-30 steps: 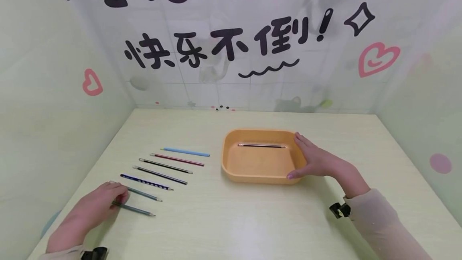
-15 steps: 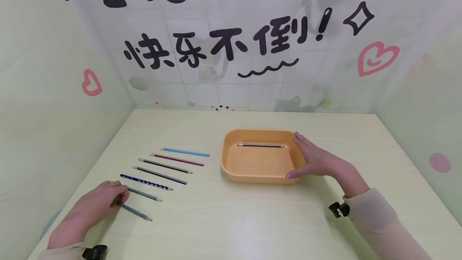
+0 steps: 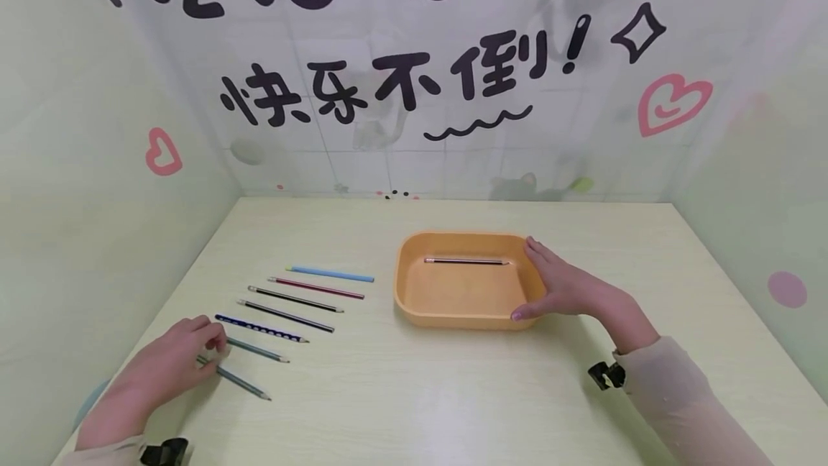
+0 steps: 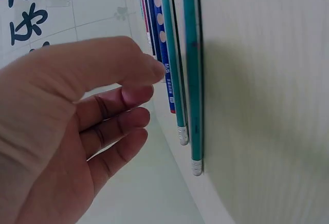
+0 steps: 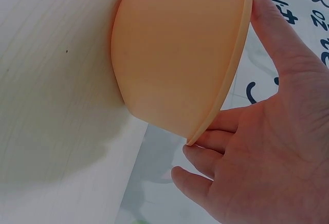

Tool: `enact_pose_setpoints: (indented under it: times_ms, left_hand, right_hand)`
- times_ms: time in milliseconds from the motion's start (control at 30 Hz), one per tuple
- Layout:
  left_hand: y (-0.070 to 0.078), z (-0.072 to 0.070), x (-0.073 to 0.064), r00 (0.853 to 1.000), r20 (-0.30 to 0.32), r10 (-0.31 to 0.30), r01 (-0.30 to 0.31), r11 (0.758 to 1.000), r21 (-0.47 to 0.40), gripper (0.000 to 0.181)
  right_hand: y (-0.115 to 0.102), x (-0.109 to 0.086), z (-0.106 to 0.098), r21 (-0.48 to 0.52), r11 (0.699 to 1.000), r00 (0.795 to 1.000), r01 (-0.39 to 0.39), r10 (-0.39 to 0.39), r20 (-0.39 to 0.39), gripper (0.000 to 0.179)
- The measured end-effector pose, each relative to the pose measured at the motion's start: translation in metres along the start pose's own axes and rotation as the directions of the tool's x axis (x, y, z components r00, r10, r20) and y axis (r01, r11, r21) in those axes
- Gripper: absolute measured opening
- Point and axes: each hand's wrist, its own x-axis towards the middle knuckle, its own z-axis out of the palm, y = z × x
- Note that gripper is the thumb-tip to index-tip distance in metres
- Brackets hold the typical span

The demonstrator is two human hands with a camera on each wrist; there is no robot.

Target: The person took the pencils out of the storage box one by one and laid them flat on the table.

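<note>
Left hand point(image 3: 169, 365) at lower left of the frame, fingers loosely curled over the eraser end of the nearest green pencil point(image 3: 241, 380), grip hidden, right hand point(image 3: 564, 286) spread against the orange tray point(image 3: 406, 300) at centre, one pencil inside point(image 3: 466, 261), wrists cut off by frame edge

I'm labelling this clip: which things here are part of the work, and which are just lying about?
In hand:
left hand, at the nearest pencil
right hand, against the tray
pencil in the tray
six more pencils in the row

Lying about:
wall stickers
table
</note>
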Motion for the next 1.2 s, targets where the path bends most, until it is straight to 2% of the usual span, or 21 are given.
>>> enact_pose_setpoints:
  times_ms: [133, 367, 567, 1200]
  left_hand:
    - [0.001, -0.004, 0.005, 0.999, -0.026, 0.035, -0.035, 0.999, 0.003, 0.029]
    - [0.007, -0.013, 0.014, 1.000, -0.024, 0.007, -0.008, 0.999, -0.034, 0.027]
    - [0.012, -0.019, 0.025, 0.998, -0.042, 0.038, -0.039, 0.999, -0.035, 0.026]
    - [0.034, -0.044, 0.069, 0.994, -0.057, 0.098, -0.102, 0.993, -0.058, 0.019]
  right_hand:
    - [-0.001, 0.000, 0.000, 0.005, 1.000, 1.000, -0.002, 0.002, 0.000, 0.129]
    - [-0.001, 0.000, 0.001, 0.004, 1.000, 1.000, -0.008, 0.008, 0.000, 0.129]
    - [0.001, 0.001, 0.001, -0.003, 1.000, 1.000, -0.002, 0.002, -0.002, 0.128]
    - [0.000, -0.001, 0.001, 0.025, 0.999, 1.000, -0.021, 0.021, 0.008, 0.129]
